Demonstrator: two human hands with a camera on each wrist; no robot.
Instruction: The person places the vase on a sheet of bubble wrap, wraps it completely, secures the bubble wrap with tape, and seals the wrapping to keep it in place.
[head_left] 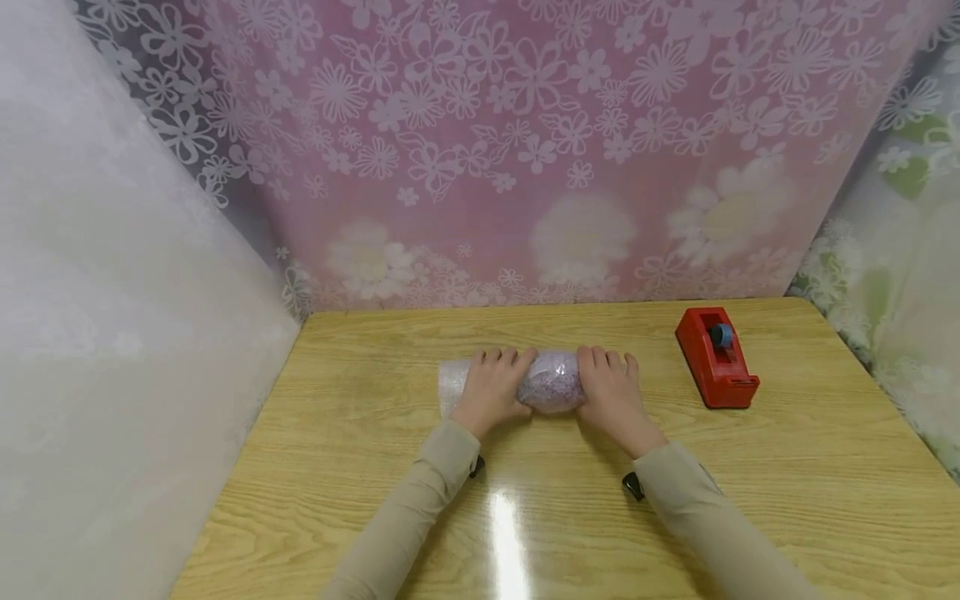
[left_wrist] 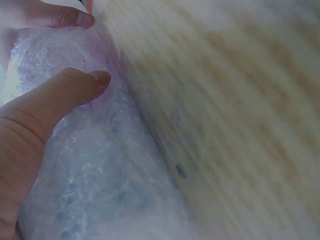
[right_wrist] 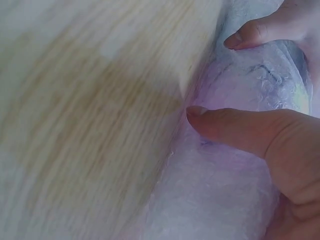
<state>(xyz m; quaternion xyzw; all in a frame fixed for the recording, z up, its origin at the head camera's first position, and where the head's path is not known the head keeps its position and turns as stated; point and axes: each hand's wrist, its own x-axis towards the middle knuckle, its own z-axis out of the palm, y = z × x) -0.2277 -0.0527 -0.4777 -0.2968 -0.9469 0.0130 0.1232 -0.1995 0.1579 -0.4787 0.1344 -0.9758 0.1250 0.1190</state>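
Observation:
A bundle rolled in bubble wrap lies crosswise on the wooden table, purplish in its middle and clear at the left end. What is inside cannot be made out through the wrap. My left hand grips it left of the middle, fingers over the far side and thumb on the near side. On its right part, my right hand holds it the same way. Both wrist views show the bubble wrap close up, with each thumb pressed along it, the right thumb near the table surface.
A red tape dispenser with a small blue roll stands to the right on the wooden table. Behind the table hangs a pink floral curtain. Pale cloth closes off the left and right sides.

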